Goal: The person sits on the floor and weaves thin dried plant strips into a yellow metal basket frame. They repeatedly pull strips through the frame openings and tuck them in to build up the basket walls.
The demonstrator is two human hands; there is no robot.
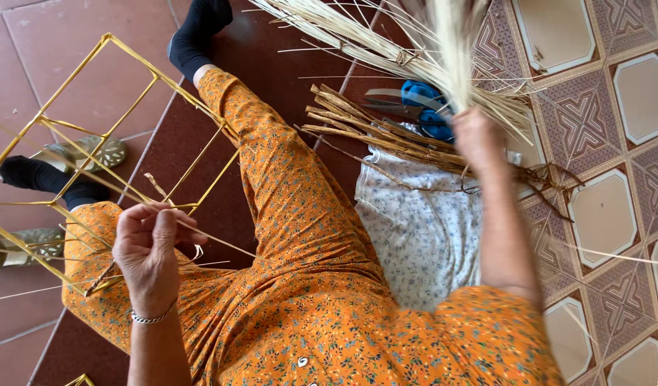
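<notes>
My left hand [149, 246] pinches a thin pale straw strand beside a corner of a yellow frame of thin rods [107, 143] that rests over my legs. My right hand [475, 136] reaches out to the right and grips a tuft of pale straw [450, 43], lifting it from a big sheaf of straw [357, 36] lying on the floor. A bundle of darker brown reeds [386, 136] lies just below that hand. I sit on the floor in an orange flowered dress [307, 286] with black socks.
Blue-handled scissors [418, 104] lie by the reeds, above a white flowered cloth [415, 229]. Two golden shoes [86, 154] sit at the left. Red floor tiles lie left, patterned tiles [600, 121] right. Loose strands cross the floor.
</notes>
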